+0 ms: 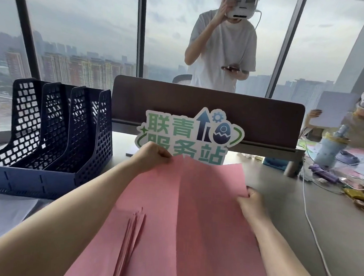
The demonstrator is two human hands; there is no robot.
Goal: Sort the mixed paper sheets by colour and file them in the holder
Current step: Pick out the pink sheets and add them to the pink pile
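We see the grey worktop (279, 207) spanning the lower frame. The stack of pink paper sheets (193, 213) sits centre-bottom, our left hand (152, 155) pinching its far left corner and our right hand (250, 200) gripping the right edge, fingers curled on paper. The dark blue mesh plastic file holder (49, 129), mid-left, looks empty. We judge pink is gathered; next, square the stack and slot it into one compartment.

The scene is lit evenly by soft, overcast daylight admitted through the far windows (76, 35). Shadows on the desk (290, 200) are faint. Wide-angle curvature is seen at the edges; slight blur is present throughout.
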